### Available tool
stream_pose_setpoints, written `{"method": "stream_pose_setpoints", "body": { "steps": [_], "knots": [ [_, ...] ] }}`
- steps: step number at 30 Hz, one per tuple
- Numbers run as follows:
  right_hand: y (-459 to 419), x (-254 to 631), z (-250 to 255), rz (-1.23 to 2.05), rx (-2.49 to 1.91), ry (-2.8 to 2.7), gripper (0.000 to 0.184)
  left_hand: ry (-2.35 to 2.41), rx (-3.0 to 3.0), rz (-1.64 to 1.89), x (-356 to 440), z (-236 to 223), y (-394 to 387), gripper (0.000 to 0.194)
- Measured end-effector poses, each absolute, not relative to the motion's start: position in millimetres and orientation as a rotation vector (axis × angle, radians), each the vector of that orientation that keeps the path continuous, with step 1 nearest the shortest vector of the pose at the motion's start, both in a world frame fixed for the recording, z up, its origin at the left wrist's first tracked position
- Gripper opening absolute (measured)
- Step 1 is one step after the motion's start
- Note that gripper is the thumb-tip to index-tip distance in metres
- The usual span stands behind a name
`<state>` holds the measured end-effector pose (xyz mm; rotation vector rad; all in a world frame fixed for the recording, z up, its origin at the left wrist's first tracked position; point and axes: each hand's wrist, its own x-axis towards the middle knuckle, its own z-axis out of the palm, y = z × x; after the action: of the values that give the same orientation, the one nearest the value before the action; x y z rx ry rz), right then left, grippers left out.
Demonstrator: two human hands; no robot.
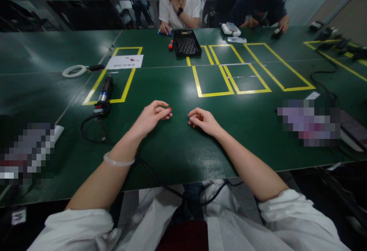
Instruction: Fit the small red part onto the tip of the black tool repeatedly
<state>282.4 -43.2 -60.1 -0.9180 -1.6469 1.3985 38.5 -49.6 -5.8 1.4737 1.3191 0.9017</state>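
My left hand is held over the green table, its fingers pinched together on a small orange-red piece. Only the top of that piece shows, so its kind is unclear. A short gap to the right, my right hand has its fingers curled in with thumb and fingertips close together. Whatever may be between those fingers is hidden. To the left of my left hand, a black-and-silver corded electric screwdriver lies on the table.
Yellow tape outlines mark the table. Farther back are a printed sheet, a coiled white tube, a black tray and a small red object. Two people sit opposite. A black cable crosses the front edge. Blurred devices flank me.
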Motion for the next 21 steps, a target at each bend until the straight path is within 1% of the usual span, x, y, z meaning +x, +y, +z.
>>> {"method": "stream_pose_setpoints", "body": {
  "steps": [5,12,16,21],
  "knots": [
    [-47,281,-52,1.517,-0.836,-1.591,0.035,1.144,1.472,0.790,82,-12,-59,0.038],
    [-45,279,-54,1.546,-0.798,-1.546,0.038,1.159,1.389,0.884,87,-22,-64,0.038],
    [-44,278,-57,1.507,-0.778,-1.511,0.039,1.178,1.337,0.865,87,-24,-63,0.040],
    [-44,277,-59,1.512,-0.769,-1.480,0.040,1.147,1.454,0.892,86,-24,-64,0.037]
  ]
}}
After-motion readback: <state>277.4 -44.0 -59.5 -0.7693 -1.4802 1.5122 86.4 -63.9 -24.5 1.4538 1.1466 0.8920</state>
